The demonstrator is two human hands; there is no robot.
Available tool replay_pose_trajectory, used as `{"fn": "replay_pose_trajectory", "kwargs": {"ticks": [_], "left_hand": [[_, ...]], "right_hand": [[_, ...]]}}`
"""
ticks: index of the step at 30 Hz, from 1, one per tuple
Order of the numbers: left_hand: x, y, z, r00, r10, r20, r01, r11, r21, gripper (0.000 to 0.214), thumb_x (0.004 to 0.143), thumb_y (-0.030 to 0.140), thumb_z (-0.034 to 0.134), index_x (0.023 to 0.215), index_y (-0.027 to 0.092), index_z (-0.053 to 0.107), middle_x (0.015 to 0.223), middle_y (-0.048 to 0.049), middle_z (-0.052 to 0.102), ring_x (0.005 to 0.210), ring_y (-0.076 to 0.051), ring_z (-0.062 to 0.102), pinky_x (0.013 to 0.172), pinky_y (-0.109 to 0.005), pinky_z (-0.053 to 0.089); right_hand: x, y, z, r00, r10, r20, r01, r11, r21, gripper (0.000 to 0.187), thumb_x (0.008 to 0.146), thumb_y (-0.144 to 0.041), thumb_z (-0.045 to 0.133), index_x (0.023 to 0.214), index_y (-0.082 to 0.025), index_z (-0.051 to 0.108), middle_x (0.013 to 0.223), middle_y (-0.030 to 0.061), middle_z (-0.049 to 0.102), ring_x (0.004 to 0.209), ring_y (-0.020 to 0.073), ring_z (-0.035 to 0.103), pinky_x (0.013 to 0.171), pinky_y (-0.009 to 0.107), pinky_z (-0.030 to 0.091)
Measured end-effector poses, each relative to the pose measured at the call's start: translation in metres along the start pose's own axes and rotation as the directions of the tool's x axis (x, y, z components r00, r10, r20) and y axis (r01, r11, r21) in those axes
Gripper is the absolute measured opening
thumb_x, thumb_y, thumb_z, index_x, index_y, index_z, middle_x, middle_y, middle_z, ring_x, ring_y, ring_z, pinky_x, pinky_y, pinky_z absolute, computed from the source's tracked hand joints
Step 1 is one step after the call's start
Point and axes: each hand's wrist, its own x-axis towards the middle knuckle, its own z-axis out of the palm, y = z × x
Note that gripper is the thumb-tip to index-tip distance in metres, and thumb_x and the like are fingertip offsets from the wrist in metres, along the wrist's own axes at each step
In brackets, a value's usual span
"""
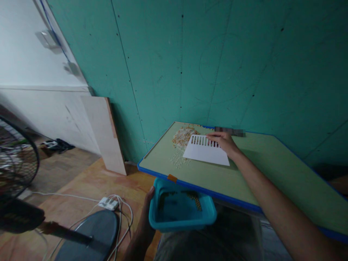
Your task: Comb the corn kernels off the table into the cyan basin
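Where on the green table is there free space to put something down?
The table is bare right of the right hand, and in the near strip between the white card and the teal tub held by the left hand. The far left corner is crowded with grains.

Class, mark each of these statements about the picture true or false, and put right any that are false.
1. The right hand rests on a white slotted card. True.
2. The blue tub stands on top of the table. False: the left hand holds it below the table's front edge.
3. A pile of grains lies on the table beside the card. True.
4. The tub is empty. False: some grains lie in it.
5. A fan stands on the floor to the left. True.
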Motion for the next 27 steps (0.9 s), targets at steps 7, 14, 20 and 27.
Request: {"fn": "replay_pose_trajectory", "kwargs": {"ticks": [7, 14, 20, 27], "left_hand": [[-0.004, 0.001, 0.004, 0.999, 0.025, 0.038, -0.025, 1.0, -0.011, 0.059, 0.088, 0.051, 0.064, 0.137, 0.017, 0.064, 0.108, -0.0074, 0.082, 0.118, -0.031, 0.069, 0.111, -0.042, 0.048], [-0.006, 0.001, 0.006, 0.999, 0.049, 0.007, -0.049, 0.999, 0.005, 0.047, 0.089, 0.05, 0.064, 0.119, 0.015, 0.074, 0.109, -0.0098, 0.082, 0.123, -0.031, 0.067, 0.112, -0.041, 0.046], [-0.007, 0.001, 0.006, 0.999, 0.033, 0.042, -0.033, 0.999, 0.006, 0.051, 0.088, 0.053, 0.064, 0.125, 0.02, 0.073, 0.109, -0.0068, 0.082, 0.126, -0.031, 0.065, 0.114, -0.044, 0.044], [-0.008, 0.0, 0.006, 0.998, 0.049, 0.033, -0.05, 0.999, 0.006, 0.048, 0.088, 0.05, 0.064, 0.127, 0.022, 0.072, 0.102, -0.0041, 0.083, 0.121, -0.031, 0.068, 0.113, -0.043, 0.046]], "right_hand": [[-0.003, -0.006, 0.001, 0.999, 0.031, 0.013, -0.031, 0.999, 0.013, 0.034, 0.064, -0.043, 0.08, 0.086, -0.016, 0.081, 0.073, 0.0063, 0.074, 0.057, 0.0155, 0.058, 0.055, 0.029, 0.041], [-0.002, -0.006, 0.001, 0.999, 0.043, 0.023, -0.043, 0.999, 0.015, 0.034, 0.061, -0.042, 0.08, 0.084, -0.016, 0.081, 0.07, 0.0053, 0.073, 0.056, 0.0151, 0.056, 0.053, 0.029, 0.038], [-0.006, -0.013, 0.001, 0.997, 0.052, 0.063, -0.055, 0.998, 0.043, 0.033, 0.062, -0.042, 0.08, 0.083, -0.017, 0.08, 0.074, 0.0065, 0.074, 0.058, 0.0165, 0.059, 0.057, 0.031, 0.041], [-0.009, -0.014, 0.001, 0.994, 0.034, 0.102, -0.034, 0.999, -0.006, 0.028, 0.064, -0.041, 0.079, 0.079, -0.017, 0.079, 0.071, 0.006, 0.072, 0.059, 0.0173, 0.059, 0.058, 0.032, 0.04]]}}
